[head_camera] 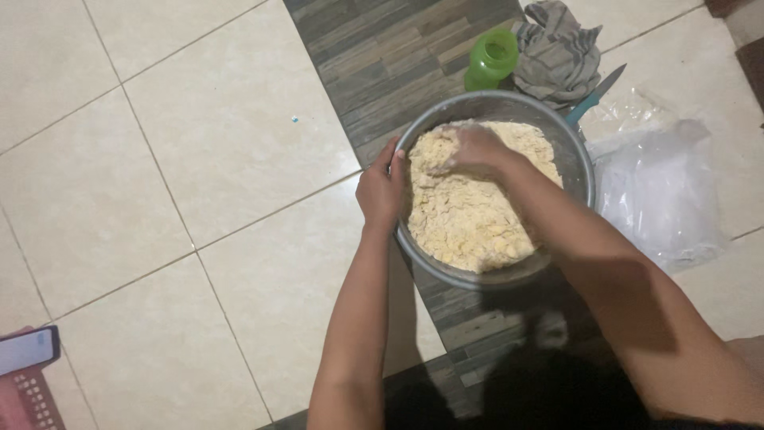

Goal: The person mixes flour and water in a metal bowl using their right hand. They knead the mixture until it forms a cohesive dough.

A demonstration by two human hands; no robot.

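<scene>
Tiled floor [199, 159], hands in dough bowl [577, 159]

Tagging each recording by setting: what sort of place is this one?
Probably a home floor used for cooking: cream floor tiles, a round metal bowl of crumbly yellow dough, and a green plastic cup nearby.

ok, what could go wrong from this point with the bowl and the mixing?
The crumbly yellow mixture sits heaped close to the rim of the metal bowl, so the right hand working in it may push some over. Only the left hand steadies the rim; the bowl could slide. A knife lies close behind.
</scene>
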